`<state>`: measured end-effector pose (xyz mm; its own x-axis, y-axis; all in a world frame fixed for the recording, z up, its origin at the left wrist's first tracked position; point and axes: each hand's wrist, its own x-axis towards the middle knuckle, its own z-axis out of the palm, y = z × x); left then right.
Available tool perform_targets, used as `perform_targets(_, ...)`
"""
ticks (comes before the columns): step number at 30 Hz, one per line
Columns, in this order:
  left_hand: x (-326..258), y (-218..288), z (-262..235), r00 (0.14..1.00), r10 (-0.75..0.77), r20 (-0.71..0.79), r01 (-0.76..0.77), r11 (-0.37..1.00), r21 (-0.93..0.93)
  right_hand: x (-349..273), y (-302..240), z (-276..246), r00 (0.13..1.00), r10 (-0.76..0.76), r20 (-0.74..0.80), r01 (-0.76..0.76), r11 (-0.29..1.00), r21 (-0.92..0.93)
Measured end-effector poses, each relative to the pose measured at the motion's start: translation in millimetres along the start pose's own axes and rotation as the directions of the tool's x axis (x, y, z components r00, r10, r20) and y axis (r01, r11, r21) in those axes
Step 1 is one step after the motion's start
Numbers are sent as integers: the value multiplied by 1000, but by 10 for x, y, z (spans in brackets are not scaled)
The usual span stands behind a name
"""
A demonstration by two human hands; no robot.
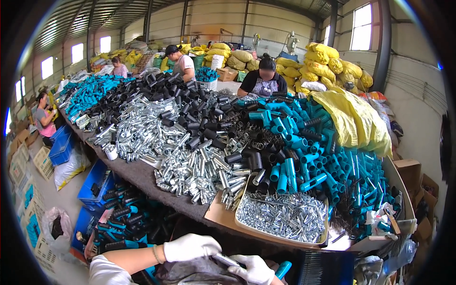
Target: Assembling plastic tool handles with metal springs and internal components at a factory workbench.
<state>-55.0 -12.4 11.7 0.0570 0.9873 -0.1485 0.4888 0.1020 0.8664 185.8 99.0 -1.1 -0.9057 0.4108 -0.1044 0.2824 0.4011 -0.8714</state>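
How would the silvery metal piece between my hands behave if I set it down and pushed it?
The metal piece is probably stiff, since it looks straight and metallic. Its shiny surface may make it slippery. It seems rounded along its length, so it might roll, though part is hidden.

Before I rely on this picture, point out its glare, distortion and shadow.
Head view: the right-hand window blows out to white; silver tubes glint on the bench; the gray pillar bows; black swallows the corners; black grips below sink into shadow; the white-gloved left hand is bright but readable.
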Motion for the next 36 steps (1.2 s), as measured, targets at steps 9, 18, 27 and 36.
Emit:
perform_targets(9, 50, 19, 44, 966, 197, -168, -219, 967, -129, -27, -17, -3, 998, -1, -69, -1, 1000, -23)
perform_targets(18, 45, -8, 170, 976, 166, -143, -181, 978, -100, -49, 11, 70, 996, 23, -87, -27, 999, -45)
perform_targets(27, 107, -12, 179, 982, 184, -42, -187, 980, -63, -85, 26, 98, 992, 35, -119, -47, 993, -105)
perform_targets(36, 95, -66, 168, 981, 190, 25, -190, 982, 12, -103, 28, 148, 985, -39, -166, 3, 977, -215)
